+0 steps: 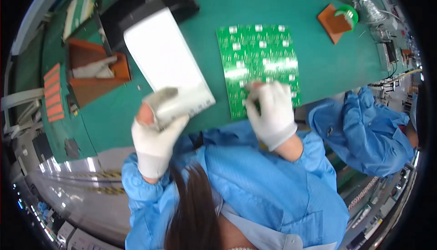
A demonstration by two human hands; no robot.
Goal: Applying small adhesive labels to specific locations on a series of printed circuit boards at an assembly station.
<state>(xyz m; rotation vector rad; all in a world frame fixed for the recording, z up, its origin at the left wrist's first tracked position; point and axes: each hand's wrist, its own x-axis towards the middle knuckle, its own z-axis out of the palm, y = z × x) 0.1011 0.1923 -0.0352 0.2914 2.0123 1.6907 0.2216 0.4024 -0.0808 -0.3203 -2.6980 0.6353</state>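
My left hand (157, 138), in a white glove with a bare fingertip showing, is closed on the near end of a long white sheet (161, 50). Small dark marks run along the sheet's near edge. To the right, a green circuit board panel (273, 52) with rows of white rectangles lies flat on the table. Over its near part is my gloved right hand (273, 111), thumb and fingers pinched close to the surface. Whatever the pinch may hold is too small to make out.
The green table (334, 75) carries a black box (182, 0) behind the sheet and an orange-brown tray (123, 68) at left. A green roll (348, 15) rests by a brown block (334, 25) at the far right. Another person's blue sleeve (364, 131) is close on my right.
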